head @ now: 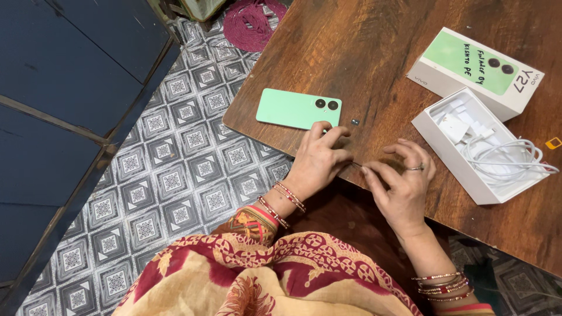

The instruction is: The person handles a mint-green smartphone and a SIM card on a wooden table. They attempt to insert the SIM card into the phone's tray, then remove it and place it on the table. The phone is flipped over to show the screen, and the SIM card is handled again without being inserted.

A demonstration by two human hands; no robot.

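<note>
Head view, looking down on a brown wooden tabletop (pixel 374 64) set over a grey patterned tile floor (pixel 175 169).

Left hand (pixel 319 158) rests at the near edge of the tabletop, fingers curled together, thumb and forefinger pinched on the end of a thin dark pin (pixel 355 164). Right hand (pixel 403 181) sits just beside it, fingers bent inward, its forefinger tip meeting the other end of the pin. Whether the right hand truly grips the pin or only touches it, I cannot tell; the pin is very small. A ring shows on one right finger; bangles on both wrists.

The pin lies between the two hands, its long axis running roughly left to right along the table edge.

Green phone (pixel 298 109) lies face down, flat, just beyond the left hand's fingertips, nearly touching them. Its long axis runs left to right, camera end toward the right. The left hand is clearly the nearer one. A tiny dark piece (pixel 355 122) sits on the tabletop just right of the phone's camera end, apart from both hands.

Further right: open white box (pixel 451 161) holding a white cable (pixel 503 153) and charger parts; its lid (pixel 475 71), white with a green picture, lies just behind it. A small orange bit (pixel 553 142) sits at the far right edge.
</note>
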